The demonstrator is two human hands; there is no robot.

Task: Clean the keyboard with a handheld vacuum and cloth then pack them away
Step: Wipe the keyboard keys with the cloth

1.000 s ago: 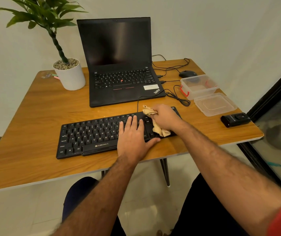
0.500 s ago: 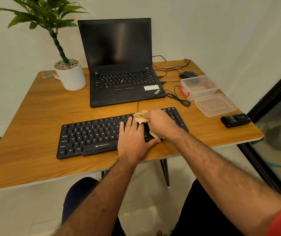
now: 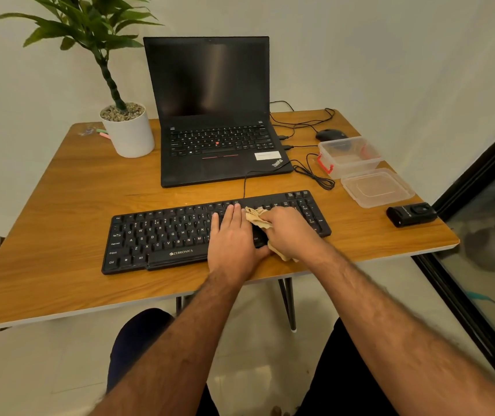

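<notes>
A black Zebronics keyboard (image 3: 162,235) lies near the front edge of the wooden table (image 3: 60,205). My left hand (image 3: 234,241) rests flat on its middle keys with straight fingers. Just right of it, my right hand (image 3: 291,232) grips a crumpled tan cloth (image 3: 256,217) and presses it on the right part of the keyboard. Cloth shows above my knuckles and below my wrist. The small black handheld vacuum (image 3: 411,214) lies on the table's right edge, apart from both hands.
An open black laptop (image 3: 219,145) stands behind the keyboard. A clear plastic box (image 3: 349,157) with red clips and its lid (image 3: 376,189) sit at the right, a mouse (image 3: 330,135) and cables behind them. A white plant pot (image 3: 129,136) stands back left.
My right hand has slid the cloth leftward across the keyboard's right side, uncovering the number pad keys. The left hand has stayed in place.
</notes>
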